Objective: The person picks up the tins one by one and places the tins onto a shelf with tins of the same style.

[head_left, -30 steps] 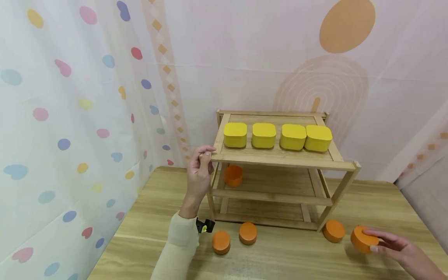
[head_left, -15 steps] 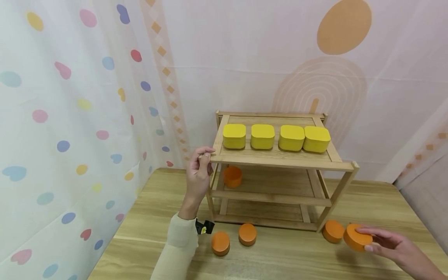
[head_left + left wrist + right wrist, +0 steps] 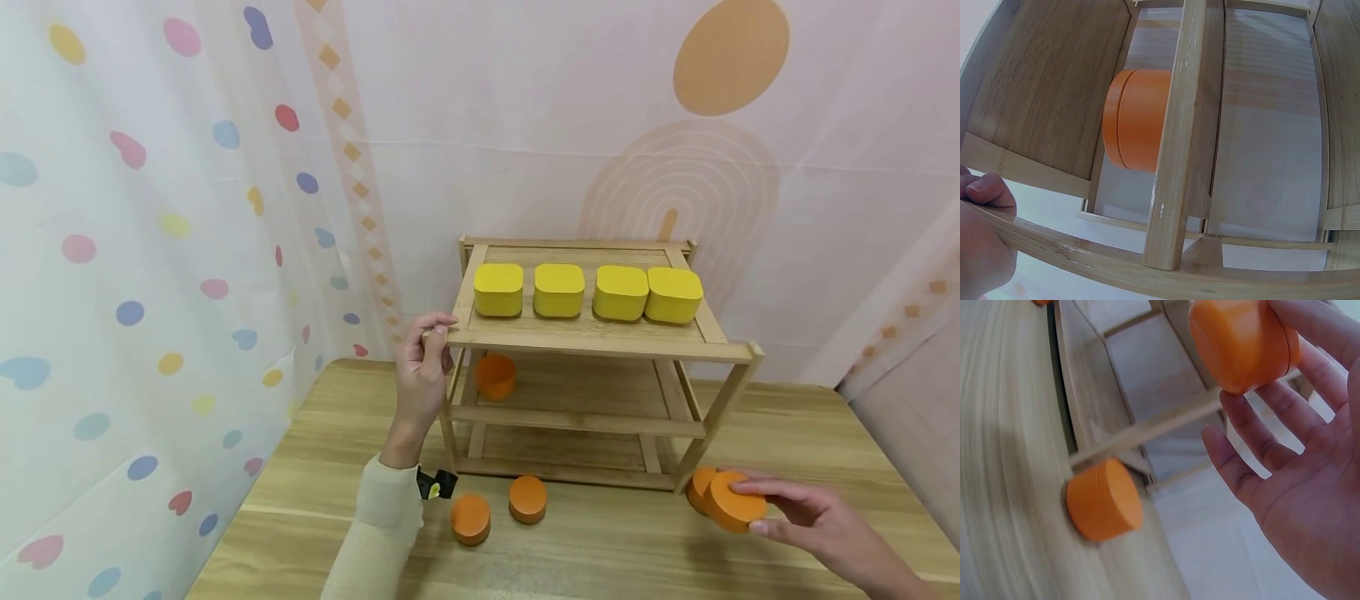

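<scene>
My left hand (image 3: 422, 367) grips the front left corner of the wooden shelf rack (image 3: 585, 340), thumb and fingers round the frame. At the lower right, my right hand (image 3: 828, 521) pinches a round orange tin (image 3: 733, 502) by its edge, and the right wrist view shows that tin (image 3: 1238, 344) raised above the table. Just behind it, another orange tin (image 3: 700, 488) stands beside the rack's right front leg, partly covered in the head view. On the middle shelf, toward its left end, sits one more orange tin (image 3: 496, 377).
Several yellow square tins (image 3: 558, 291) stand in a row on the top shelf. Two orange tins, a left one (image 3: 471, 519) and a right one (image 3: 528, 499), stand on the wooden table (image 3: 300, 517) before the rack. A patterned curtain (image 3: 187, 275) hangs at the left and back.
My right hand has carried its orange tin leftward, so it now overlaps the tin beside the rack leg. The left hand keeps its grip on the rack corner.
</scene>
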A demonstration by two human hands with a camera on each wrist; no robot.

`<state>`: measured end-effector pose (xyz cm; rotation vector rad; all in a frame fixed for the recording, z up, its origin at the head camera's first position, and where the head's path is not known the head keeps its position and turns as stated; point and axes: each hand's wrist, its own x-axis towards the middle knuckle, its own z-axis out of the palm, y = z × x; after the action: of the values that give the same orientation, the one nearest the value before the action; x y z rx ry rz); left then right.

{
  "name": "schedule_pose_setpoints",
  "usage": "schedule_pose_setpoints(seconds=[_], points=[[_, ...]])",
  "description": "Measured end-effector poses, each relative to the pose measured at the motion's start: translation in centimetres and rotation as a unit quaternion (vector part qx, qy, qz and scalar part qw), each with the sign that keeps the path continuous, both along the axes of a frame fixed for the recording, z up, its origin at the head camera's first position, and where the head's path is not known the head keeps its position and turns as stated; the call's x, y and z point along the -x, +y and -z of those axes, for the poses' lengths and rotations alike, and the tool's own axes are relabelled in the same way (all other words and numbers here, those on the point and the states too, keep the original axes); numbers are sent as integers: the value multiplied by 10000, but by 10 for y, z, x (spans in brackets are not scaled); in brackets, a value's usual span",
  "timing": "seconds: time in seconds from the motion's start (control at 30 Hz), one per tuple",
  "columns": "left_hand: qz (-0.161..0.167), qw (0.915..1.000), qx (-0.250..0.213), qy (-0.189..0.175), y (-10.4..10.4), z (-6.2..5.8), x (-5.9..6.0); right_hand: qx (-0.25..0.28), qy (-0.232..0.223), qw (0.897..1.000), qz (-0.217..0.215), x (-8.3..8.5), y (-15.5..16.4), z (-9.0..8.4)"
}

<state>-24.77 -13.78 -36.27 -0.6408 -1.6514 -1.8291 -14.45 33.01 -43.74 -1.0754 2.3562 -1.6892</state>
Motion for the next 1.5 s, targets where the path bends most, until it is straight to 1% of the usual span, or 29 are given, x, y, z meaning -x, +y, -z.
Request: schedule_pose_setpoints(seconds=[0.1,0.27,0.4,0.53,0.73,0.87,0.97,1.1,1.3,1.4,1.5], points=[[-12,10000,13,-20,0,0,0,-67,51,10000,11,-1,-9,-7],[-28,10000,24,-19,0,1,1,-22,-23,9999,-146,-2,-21,-16],[-45,10000,38,-15,0,1,1,-50,36,9996,-267,1,-30,-22],[-44,10000,46,-28,0,0,1,-57,102,9992,-381,5,-40,-26],[22,10000,20,40,-1,1,1,125,184,9977,-642,11,-55,-29],[20,10000,22,78,-1,1,2,28,88,9981,-610,14,-65,-35],[20,10000,21,68,-1,1,1,45,-111,9974,-715,17,-72,-40],[-7,10000,39,46,-1,1,1,115,-111,9955,-933,21,-82,-47],[8,10000,25,24,0,0,0,-35,3,9975,-705,30,-97,-57],[11,10000,-9,6,0,0,0,-124,227,9977,-622,37,-105,-62],[16,10000,-10,22,0,0,0,-197,282,9980,-533,45,-114,-65]])
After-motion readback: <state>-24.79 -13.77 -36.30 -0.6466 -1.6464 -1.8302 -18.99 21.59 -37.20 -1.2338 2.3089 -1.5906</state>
